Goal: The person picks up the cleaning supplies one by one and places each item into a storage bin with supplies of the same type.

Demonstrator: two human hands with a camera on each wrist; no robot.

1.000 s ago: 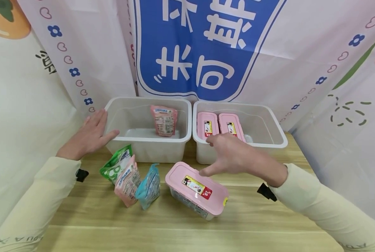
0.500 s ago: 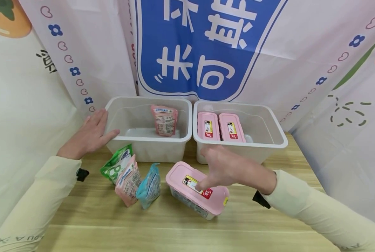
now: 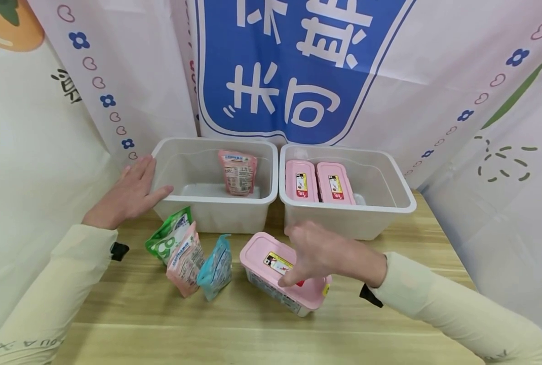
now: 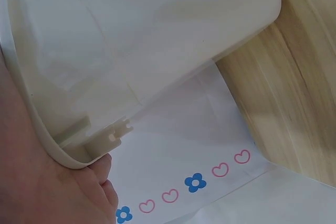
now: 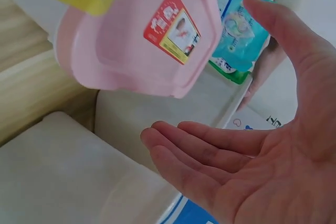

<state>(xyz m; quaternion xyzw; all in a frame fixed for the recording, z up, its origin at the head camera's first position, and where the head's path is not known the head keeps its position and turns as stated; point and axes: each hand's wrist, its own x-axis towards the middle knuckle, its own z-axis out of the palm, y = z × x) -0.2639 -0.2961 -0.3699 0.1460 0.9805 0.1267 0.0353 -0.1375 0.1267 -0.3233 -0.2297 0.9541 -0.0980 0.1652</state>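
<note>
My left hand (image 3: pixel 127 192) rests on the left edge of the left white bin (image 3: pixel 216 218), fingers extended along the rim and thumb out over the front corner. The left wrist view shows the fingers (image 4: pixel 100 182) against the rim's corner. My right hand (image 3: pixel 321 253) hovers over a pink-lidded tub (image 3: pixel 262 253) on the table, thumb and fingers spread apart, holding nothing. In the right wrist view the pink lid (image 5: pixel 121 45) lies just beyond the open palm. Left of the tub stand a blue pouch (image 3: pixel 216 268), a pink pouch (image 3: pixel 186 263) and a green pouch (image 3: pixel 170 233).
Inside the left bin stands another pink pouch (image 3: pixel 238 172). The right white bin (image 3: pixel 335 220) holds two pink-lidded tubs (image 3: pixel 301 182) side by side at its left end. A printed cloth (image 3: pixel 435 101) hangs behind and around the wooden table (image 3: pixel 207 339).
My right hand has moved down and back from the front of the right bin to over the tub on the table. The left hand has stayed on the bin's rim.
</note>
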